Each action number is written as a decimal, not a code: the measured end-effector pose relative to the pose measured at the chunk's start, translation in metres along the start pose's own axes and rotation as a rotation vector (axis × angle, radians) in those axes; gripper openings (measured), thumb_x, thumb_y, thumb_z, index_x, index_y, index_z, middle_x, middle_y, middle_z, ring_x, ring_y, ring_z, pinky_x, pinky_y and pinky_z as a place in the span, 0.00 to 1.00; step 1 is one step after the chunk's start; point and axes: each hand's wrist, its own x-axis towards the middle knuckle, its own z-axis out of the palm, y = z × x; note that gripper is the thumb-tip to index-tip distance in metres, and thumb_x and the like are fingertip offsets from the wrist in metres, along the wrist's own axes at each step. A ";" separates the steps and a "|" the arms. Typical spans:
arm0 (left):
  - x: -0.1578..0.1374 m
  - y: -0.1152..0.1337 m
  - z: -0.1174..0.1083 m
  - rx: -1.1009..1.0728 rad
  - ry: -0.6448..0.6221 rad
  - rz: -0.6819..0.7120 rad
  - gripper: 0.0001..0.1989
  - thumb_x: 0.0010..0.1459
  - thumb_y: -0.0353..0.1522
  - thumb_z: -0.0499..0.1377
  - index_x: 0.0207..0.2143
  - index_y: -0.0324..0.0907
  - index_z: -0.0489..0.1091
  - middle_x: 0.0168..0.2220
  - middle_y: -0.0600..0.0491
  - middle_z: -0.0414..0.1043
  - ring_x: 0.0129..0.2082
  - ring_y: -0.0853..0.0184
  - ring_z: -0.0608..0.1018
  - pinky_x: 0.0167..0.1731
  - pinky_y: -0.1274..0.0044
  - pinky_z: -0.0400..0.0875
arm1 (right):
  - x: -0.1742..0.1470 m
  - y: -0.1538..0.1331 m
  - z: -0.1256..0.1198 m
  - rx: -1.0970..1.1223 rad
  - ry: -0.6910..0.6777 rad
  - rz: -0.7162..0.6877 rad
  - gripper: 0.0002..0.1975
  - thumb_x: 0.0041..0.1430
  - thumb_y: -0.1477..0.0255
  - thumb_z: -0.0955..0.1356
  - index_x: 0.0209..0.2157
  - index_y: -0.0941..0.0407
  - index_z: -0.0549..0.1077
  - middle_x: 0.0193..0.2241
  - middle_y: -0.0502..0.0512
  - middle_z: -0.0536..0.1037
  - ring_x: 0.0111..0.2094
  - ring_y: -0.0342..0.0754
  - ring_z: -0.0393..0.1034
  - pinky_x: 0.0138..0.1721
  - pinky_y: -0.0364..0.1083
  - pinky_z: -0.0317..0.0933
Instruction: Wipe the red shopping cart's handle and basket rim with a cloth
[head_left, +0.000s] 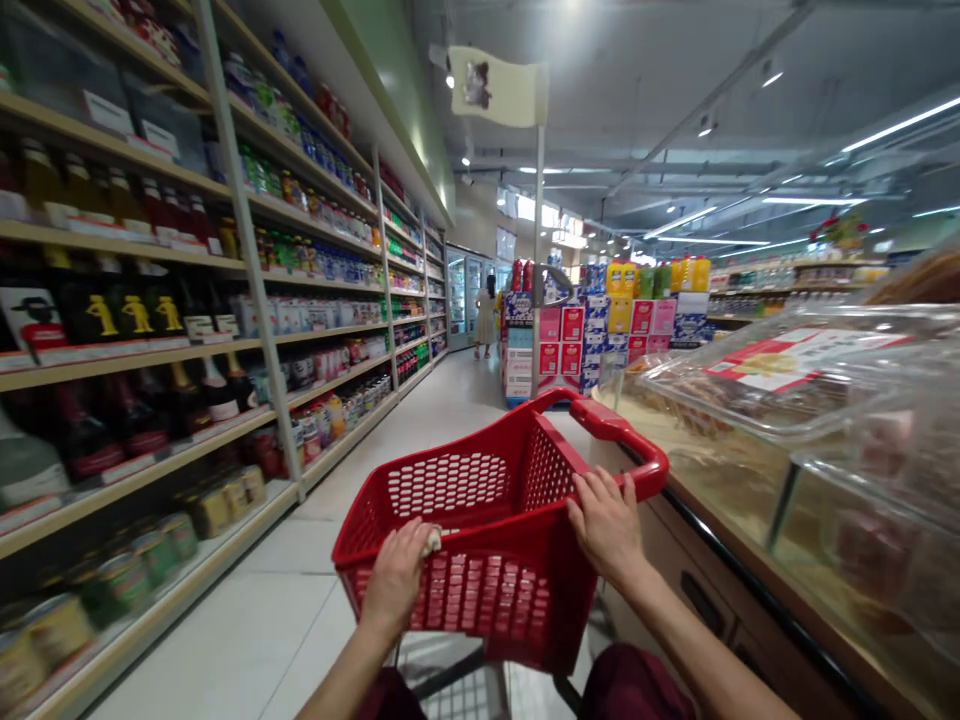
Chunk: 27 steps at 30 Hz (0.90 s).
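A red plastic shopping cart (pixel 450 545) with honeycomb-like holes in its walls stands in front of me, turned at an angle. My left hand (pixel 394 580) curls over the near rim of its basket. A small crumpled white tissue (pixel 432 541) pokes out by the fingers of that hand. Farther right, my right hand (pixel 609 525) is wrapped over the rim at the corner where the red handle (pixel 646 465) joins the basket. Both palms and the thumb of my left hand are hidden from view.
Tall shelves (pixel 307 290) of bottles and cans line the left side. On the right stands a glass-sided display counter (pixel 720 480) bearing clear plastic food boxes (pixel 795 370). Stacked drink cartons (pixel 562 340) are ahead, and a person (pixel 486 318) is far down the aisle.
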 end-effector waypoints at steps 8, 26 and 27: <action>0.019 0.048 0.014 -0.118 -0.087 0.098 0.21 0.52 0.21 0.44 0.47 0.41 0.62 0.50 0.48 0.66 0.51 0.67 0.66 0.50 0.68 0.62 | -0.018 -0.023 0.015 0.090 -0.044 -0.240 0.16 0.58 0.71 0.57 0.45 0.55 0.69 0.46 0.54 0.72 0.49 0.51 0.60 0.55 0.55 0.39; -0.034 -0.045 -0.005 0.059 -0.032 -0.048 0.21 0.52 0.24 0.43 0.47 0.43 0.63 0.48 0.49 0.68 0.50 0.64 0.67 0.48 0.66 0.62 | -0.020 -0.012 0.018 0.096 -0.067 -0.133 0.18 0.57 0.71 0.58 0.48 0.57 0.67 0.47 0.56 0.70 0.52 0.52 0.56 0.56 0.57 0.35; -0.040 -0.058 -0.006 0.072 0.014 -0.102 0.20 0.52 0.26 0.44 0.47 0.43 0.63 0.47 0.49 0.68 0.49 0.63 0.67 0.47 0.66 0.63 | -0.020 -0.014 0.017 0.104 -0.077 -0.112 0.18 0.57 0.71 0.58 0.48 0.57 0.67 0.47 0.56 0.70 0.52 0.52 0.56 0.57 0.57 0.34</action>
